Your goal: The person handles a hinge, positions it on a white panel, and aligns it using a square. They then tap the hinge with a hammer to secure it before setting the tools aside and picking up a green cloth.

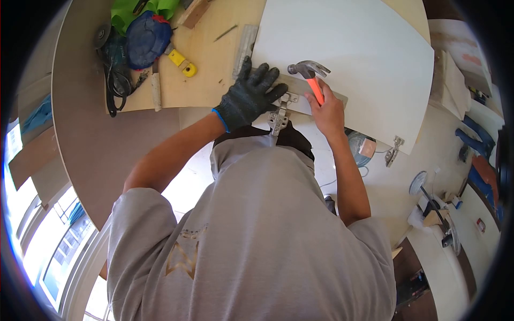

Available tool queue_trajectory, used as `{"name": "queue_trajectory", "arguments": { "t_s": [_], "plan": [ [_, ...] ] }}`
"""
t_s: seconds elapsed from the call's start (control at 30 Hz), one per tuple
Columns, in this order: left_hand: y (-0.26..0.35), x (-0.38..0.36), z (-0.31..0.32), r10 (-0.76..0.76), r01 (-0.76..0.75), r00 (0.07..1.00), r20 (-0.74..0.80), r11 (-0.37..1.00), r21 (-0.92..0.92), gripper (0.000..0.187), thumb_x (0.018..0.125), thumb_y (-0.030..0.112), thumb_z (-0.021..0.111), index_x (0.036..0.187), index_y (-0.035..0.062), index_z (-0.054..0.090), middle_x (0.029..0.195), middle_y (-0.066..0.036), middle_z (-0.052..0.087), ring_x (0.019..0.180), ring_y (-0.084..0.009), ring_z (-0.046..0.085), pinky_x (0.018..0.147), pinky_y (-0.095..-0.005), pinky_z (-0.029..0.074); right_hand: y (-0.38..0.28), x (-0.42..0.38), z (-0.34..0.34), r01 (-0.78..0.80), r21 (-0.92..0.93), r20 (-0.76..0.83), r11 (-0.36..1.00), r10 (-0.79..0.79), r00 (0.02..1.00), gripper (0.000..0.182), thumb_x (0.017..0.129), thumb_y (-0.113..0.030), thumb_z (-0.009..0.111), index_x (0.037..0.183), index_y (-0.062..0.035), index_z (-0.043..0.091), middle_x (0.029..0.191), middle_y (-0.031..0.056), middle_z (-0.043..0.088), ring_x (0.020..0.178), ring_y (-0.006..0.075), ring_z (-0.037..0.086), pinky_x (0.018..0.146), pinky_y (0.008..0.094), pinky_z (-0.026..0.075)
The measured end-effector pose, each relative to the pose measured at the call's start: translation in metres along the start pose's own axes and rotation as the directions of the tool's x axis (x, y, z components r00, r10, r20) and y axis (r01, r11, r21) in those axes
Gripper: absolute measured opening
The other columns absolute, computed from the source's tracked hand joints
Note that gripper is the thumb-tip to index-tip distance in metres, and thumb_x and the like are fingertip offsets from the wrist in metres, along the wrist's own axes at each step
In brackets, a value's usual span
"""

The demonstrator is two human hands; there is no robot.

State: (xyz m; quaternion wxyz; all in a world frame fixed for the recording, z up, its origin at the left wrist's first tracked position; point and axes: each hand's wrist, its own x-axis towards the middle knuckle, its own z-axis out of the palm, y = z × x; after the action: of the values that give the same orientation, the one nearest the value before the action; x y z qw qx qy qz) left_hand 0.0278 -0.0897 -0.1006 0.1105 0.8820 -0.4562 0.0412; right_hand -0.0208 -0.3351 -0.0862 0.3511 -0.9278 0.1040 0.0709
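My right hand [329, 113] is closed around the orange handle of a claw hammer [315, 90], whose head is raised over the white panel [353, 43]. My left hand [247, 97], in a dark knit glove with a blue cuff, lies with fingers spread at the panel's near left edge. Just beside its thumb a metal cabinet hinge [279, 119] sticks out past the edge toward my body. A greyish flat strip [302, 88] runs along that edge under the hammer, partly hidden by my hands. Another hinge [394, 151] is at the panel's near right corner.
On the plywood tabletop [206, 85] to the left are a corded power tool [115, 59], a blue round pouch [149, 40], a yellow-handled tool [182, 62], a wood block [194, 13] and a thin pointed rod [225, 33]. A brown board [115, 160] stands at the left.
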Motion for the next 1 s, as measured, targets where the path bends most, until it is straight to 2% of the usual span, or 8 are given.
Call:
{"name": "queue_trajectory", "arguments": {
  "t_s": [0.03, 0.13, 0.47, 0.57, 0.7, 0.8, 0.9, 1.0],
  "plan": [
    [0.0, 0.0, 0.001, -0.002, 0.002, 1.0, -0.007, 1.0, -0.001, 0.061, 0.08, 0.048, 0.073, 0.134, 0.0206, 0.064, 0.144, -0.017, 0.053, 0.134, -0.0404, 0.048, 0.113, -0.0696, 0.028, -0.002, 0.002, 0.003, 0.013, 0.007, -0.003, 1.0, -0.013, 1.0, 0.049, 0.092, -0.036, 0.071, 0.13, -0.0079, 0.059, 0.085, 0.0213, 0.071, 0.081, 0.0422, 0.069, 0.073, 0.0486, 0.053],
    [-0.001, -0.001, 0.002, 0.003, -0.003, 1.0, -0.025, 1.0, -0.011, 0.059, 0.08, 0.048, 0.073, 0.131, 0.0194, 0.066, 0.143, -0.017, 0.054, 0.134, -0.041, 0.049, 0.113, -0.0688, 0.028, -0.017, 0.003, 0.006, -0.084, -0.051, 0.059, 0.995, 0.087, 0.994, 0.045, 0.092, -0.035, 0.072, 0.127, -0.0109, 0.057, 0.086, 0.0208, 0.071, 0.082, 0.0431, 0.068, 0.072, 0.0507, 0.052],
    [0.008, 0.0, -0.007, -0.063, 0.063, 0.998, -0.011, 0.998, -0.024, 0.065, 0.077, 0.042, 0.077, 0.135, 0.018, 0.063, 0.147, -0.019, 0.05, 0.133, -0.0401, 0.05, 0.111, -0.0744, 0.026, -0.01, 0.009, 0.005, -0.072, -0.03, 0.095, 0.997, 0.074, 0.993, 0.045, 0.089, -0.034, 0.075, 0.117, -0.0081, 0.052, 0.081, 0.0202, 0.069, 0.081, 0.0444, 0.067, 0.068, 0.0532, 0.049],
    [0.009, 0.001, -0.01, -0.089, 0.091, 0.994, 0.065, 0.996, -0.025, 0.062, 0.081, 0.043, 0.075, 0.137, 0.0202, 0.062, 0.149, -0.016, 0.05, 0.136, -0.0378, 0.048, 0.112, -0.0755, 0.023, -0.007, 0.01, 0.005, -0.074, -0.048, 0.091, 0.996, 0.078, 0.993, 0.046, 0.088, -0.034, 0.076, 0.115, -0.0073, 0.051, 0.08, 0.0202, 0.068, 0.08, 0.0445, 0.067, 0.067, 0.0533, 0.049],
    [0.007, 0.0, -0.006, -0.081, 0.083, 0.995, 0.059, 0.996, -0.036, 0.061, 0.083, 0.043, 0.073, 0.138, 0.0192, 0.062, 0.149, -0.017, 0.049, 0.137, -0.038, 0.047, 0.112, -0.0758, 0.022, -0.013, 0.01, 0.0, -0.082, -0.068, 0.123, 0.994, 0.09, 0.988, 0.051, 0.086, -0.034, 0.078, 0.116, -0.006, 0.049, 0.081, 0.0202, 0.068, 0.08, 0.0435, 0.067, 0.068, 0.0526, 0.049],
    [0.005, -0.001, -0.002, -0.064, 0.064, 0.997, 0.036, 0.998, -0.001, 0.07, 0.075, 0.046, 0.077, 0.139, 0.0208, 0.061, 0.149, -0.019, 0.05, 0.136, -0.0386, 0.05, 0.113, -0.074, 0.022, -0.017, 0.008, -0.007, -0.089, -0.068, 0.192, 0.994, 0.101, 0.976, 0.057, 0.082, -0.035, 0.082, 0.117, -0.0054, 0.049, 0.079, 0.0181, 0.067, 0.079, 0.0407, 0.068, 0.068, 0.0511, 0.05],
    [0.007, 0.0, -0.004, -0.078, 0.079, 0.996, 0.036, 0.996, -0.031, 0.071, 0.076, 0.043, 0.078, 0.14, 0.0175, 0.06, 0.149, -0.017, 0.05, 0.136, -0.0375, 0.049, 0.115, -0.071, 0.023, -0.022, 0.006, -0.013, -0.102, -0.075, 0.223, 0.992, 0.116, 0.968, 0.062, 0.079, -0.037, 0.085, 0.118, -0.0053, 0.048, 0.077, 0.0156, 0.067, 0.078, 0.0378, 0.068, 0.069, 0.0493, 0.05],
    [0.003, -0.001, -0.004, -0.142, 0.142, 0.99, 0.01, 0.98, -0.14, 0.062, 0.084, 0.038, 0.074, 0.138, 0.0123, 0.061, 0.147, -0.015, 0.053, 0.137, -0.034, 0.048, 0.119, -0.0626, 0.025, -0.023, 0.008, -0.012, -0.115, -0.103, 0.225, 0.988, 0.136, 0.965, 0.065, 0.077, -0.037, 0.086, 0.118, -0.0052, 0.048, 0.076, 0.0146, 0.066, 0.078, 0.0366, 0.068, 0.069, 0.0483, 0.051]
  ]
}}
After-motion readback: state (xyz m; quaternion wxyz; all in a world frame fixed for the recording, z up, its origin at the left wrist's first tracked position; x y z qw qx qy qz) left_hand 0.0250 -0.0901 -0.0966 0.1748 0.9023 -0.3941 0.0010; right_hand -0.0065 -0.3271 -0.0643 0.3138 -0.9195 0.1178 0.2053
